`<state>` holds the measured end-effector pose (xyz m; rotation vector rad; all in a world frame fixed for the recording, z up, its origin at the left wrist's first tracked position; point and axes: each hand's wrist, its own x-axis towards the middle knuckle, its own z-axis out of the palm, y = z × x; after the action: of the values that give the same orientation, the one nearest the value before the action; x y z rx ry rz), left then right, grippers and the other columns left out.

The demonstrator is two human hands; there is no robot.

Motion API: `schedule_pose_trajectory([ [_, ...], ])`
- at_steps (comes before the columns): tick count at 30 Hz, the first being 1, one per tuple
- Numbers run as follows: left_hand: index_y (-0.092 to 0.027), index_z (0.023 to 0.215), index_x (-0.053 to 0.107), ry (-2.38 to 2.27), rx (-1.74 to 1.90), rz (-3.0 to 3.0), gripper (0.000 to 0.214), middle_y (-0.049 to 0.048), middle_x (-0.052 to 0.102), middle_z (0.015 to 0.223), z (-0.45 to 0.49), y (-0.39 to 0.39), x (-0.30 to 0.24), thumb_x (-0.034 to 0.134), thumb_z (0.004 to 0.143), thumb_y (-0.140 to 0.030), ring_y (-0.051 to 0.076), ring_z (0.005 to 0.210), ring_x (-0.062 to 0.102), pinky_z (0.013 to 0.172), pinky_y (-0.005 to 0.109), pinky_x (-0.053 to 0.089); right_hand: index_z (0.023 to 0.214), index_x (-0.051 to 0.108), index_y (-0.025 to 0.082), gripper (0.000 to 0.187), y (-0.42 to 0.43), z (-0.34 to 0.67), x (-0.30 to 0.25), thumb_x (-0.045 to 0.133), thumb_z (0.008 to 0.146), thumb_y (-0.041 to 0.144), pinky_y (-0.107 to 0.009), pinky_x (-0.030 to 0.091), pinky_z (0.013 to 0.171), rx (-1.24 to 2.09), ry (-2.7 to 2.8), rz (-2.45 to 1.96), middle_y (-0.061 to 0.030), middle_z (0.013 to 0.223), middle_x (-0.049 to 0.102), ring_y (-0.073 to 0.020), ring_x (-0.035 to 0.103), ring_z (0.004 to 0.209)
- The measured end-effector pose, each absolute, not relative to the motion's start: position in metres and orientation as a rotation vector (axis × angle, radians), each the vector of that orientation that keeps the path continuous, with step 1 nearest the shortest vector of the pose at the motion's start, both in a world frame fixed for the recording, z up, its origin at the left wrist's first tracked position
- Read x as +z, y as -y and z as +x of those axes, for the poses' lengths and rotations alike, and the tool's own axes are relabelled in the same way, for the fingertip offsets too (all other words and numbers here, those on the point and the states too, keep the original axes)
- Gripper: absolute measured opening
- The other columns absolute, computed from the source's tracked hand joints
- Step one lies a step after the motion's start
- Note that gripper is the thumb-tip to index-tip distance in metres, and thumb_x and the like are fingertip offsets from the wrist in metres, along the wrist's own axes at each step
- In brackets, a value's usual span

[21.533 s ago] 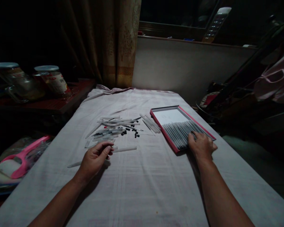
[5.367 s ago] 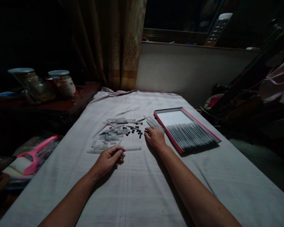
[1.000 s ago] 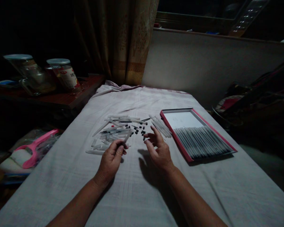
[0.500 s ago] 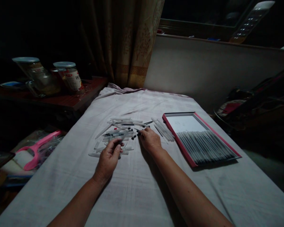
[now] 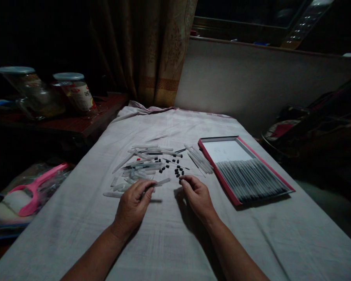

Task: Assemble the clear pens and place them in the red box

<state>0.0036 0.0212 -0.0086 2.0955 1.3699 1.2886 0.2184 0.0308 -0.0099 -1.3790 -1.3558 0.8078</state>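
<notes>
My left hand [image 5: 136, 207] is closed around a translucent pen barrel [image 5: 164, 181], whose free end points right. Opposite it, my right hand [image 5: 197, 199] pinches a small black plug [image 5: 180, 178] between thumb and fingertips. Just beyond the right fingertips lie several loose black plugs [image 5: 178, 171]. A thin pen refill [image 5: 181, 165] rests among them. Ahead of the left hand is a loose heap of clear barrels and dark refills [image 5: 142, 167], with one red piece [image 5: 138, 159] in it. A row of clear barrels [image 5: 199, 158] lies right of the plugs.
A shallow red-edged box [image 5: 236, 201] holds a row of finished-looking pens [image 5: 251, 177] at the right. The white cloth [image 5: 160, 246] covers the table. Jars [image 5: 76, 91] stand on a wooden side table at the left. A pink-handled object [image 5: 33, 195] lies below it.
My right hand has drawn back from the plugs toward me and slightly right. The barrel in my left hand has swung from upright-slanting to nearly level. The view has shifted slightly.
</notes>
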Motion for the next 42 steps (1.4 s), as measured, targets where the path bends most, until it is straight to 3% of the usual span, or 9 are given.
schedule_pose_trajectory([
  [5,-0.022,0.107,0.069,-1.275,1.224,2.37,0.02,0.0052,0.075,0.095,0.01,-0.018,-0.005,0.054,0.094,-0.023,0.019,0.087,0.07,0.079,0.031,0.056,0.089,0.068,0.016,0.032,-0.009,0.214,-0.007,0.063,0.081,0.046,-0.023,0.045,0.048,1.033,1.104,-1.303,-0.0017,0.066,0.066,-0.0124,0.055,0.053],
  [10,-0.022,0.109,0.067,-1.292,1.159,2.431,0.02,0.0056,0.074,0.095,0.012,-0.016,-0.004,0.053,0.094,-0.023,0.02,0.087,0.07,0.078,0.033,0.055,0.093,0.069,0.016,0.025,-0.007,0.211,-0.007,0.063,0.083,0.038,-0.024,0.048,0.053,1.067,1.183,-1.248,-0.0043,0.074,0.07,-0.0138,0.06,0.059],
  [17,-0.022,0.109,0.066,-1.287,1.124,2.453,0.02,0.0063,0.074,0.096,0.012,-0.016,-0.005,0.052,0.095,-0.025,0.02,0.087,0.07,0.076,0.034,0.056,0.093,0.069,0.02,0.015,-0.004,0.216,-0.01,0.057,0.086,0.024,-0.028,0.054,0.069,0.776,1.469,-1.251,-0.0048,0.082,0.072,-0.0177,0.068,0.075],
  [23,-0.021,0.107,0.065,-1.251,1.133,2.465,0.018,0.0055,0.074,0.093,0.012,-0.015,-0.003,0.052,0.095,-0.022,0.019,0.085,0.07,0.076,0.032,0.055,0.094,0.069,0.021,0.014,-0.003,0.22,-0.003,0.056,0.088,0.02,-0.025,0.053,0.066,0.61,1.653,-1.225,-0.0039,0.08,0.073,-0.0163,0.069,0.072],
  [30,-0.022,0.106,0.066,-1.201,1.096,2.464,0.019,0.006,0.074,0.092,0.013,-0.012,0.001,0.051,0.095,-0.021,0.019,0.085,0.069,0.077,0.032,0.056,0.061,0.056,0.02,0.039,-0.005,0.225,-0.002,0.044,0.096,0.031,-0.021,0.04,0.049,0.547,1.838,-1.33,0.0006,0.051,0.058,-0.0108,0.055,0.047],
  [32,-0.022,0.107,0.066,-1.22,1.087,2.455,0.019,0.0063,0.074,0.092,0.013,-0.013,0.0,0.051,0.095,-0.022,0.019,0.086,0.069,0.078,0.033,0.056,0.067,0.059,0.02,0.035,-0.004,0.226,-0.002,0.042,0.096,0.031,-0.021,0.043,0.051,0.635,1.822,-1.313,0.0,0.055,0.061,-0.0113,0.057,0.05],
  [36,-0.022,0.108,0.065,-1.25,1.112,2.445,0.019,0.0062,0.074,0.094,0.012,-0.014,-0.001,0.051,0.095,-0.023,0.019,0.087,0.07,0.078,0.033,0.056,0.105,0.061,0.02,0.019,-0.003,0.225,-0.001,0.05,0.091,0.027,-0.023,0.05,0.059,0.795,1.701,-1.255,-0.0025,0.077,0.072,-0.0138,0.066,0.063],
  [39,-0.022,0.107,0.066,-1.232,1.121,2.442,0.018,0.0057,0.074,0.093,0.012,-0.014,0.0,0.051,0.095,-0.024,0.019,0.086,0.07,0.077,0.032,0.056,0.089,0.062,0.02,0.013,-0.003,0.225,-0.001,0.051,0.09,0.026,-0.023,0.049,0.058,0.737,1.703,-1.29,-0.0019,0.073,0.07,-0.0141,0.065,0.063],
  [42,-0.022,0.105,0.066,-1.208,1.102,2.444,0.018,0.0056,0.074,0.092,0.014,-0.014,0.0,0.052,0.095,-0.023,0.019,0.086,0.069,0.077,0.032,0.055,0.071,0.058,0.021,0.027,-0.003,0.226,-0.001,0.048,0.093,0.031,-0.022,0.045,0.053,0.718,1.755,-1.332,0.0007,0.059,0.063,-0.0125,0.059,0.053],
])
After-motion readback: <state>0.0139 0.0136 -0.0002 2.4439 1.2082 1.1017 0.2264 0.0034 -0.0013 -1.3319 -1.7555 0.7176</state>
